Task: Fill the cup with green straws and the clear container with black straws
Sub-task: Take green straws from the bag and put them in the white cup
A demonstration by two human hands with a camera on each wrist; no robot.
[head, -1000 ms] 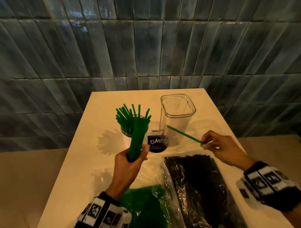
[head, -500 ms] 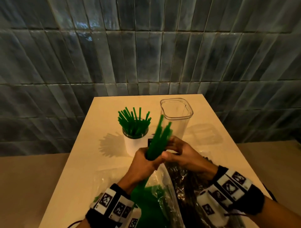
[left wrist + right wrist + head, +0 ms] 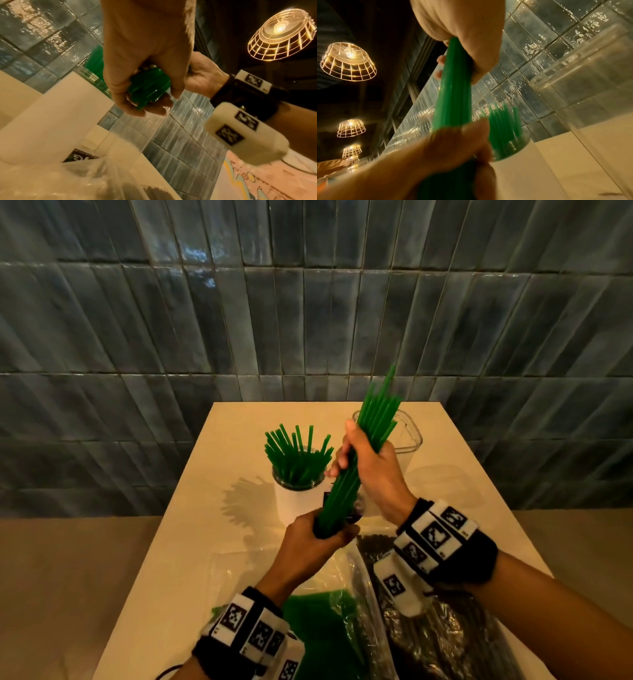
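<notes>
against dark tiled wall [image 3: 239,320] and pale table [image 3: 212,508], keep left hand [image 3: 317,539] clenched round base of green straw bundle [image 3: 356,463], right hand [image 3: 371,463] wrapped round mid-frame, square ends, then lower into cup [image 3: 298,494] left of centre, avoiding clear container [image 3: 409,440].

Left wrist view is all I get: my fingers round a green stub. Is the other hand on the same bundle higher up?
Observer: Yes. The right hand grips the green straw bundle above your left hand.
Operator: Anything in the clear container yet?
Observer: The clear container looks empty, with no black straws in it.
Operator: And the cup?
Observer: The cup already holds green straws, fanned out.
</notes>
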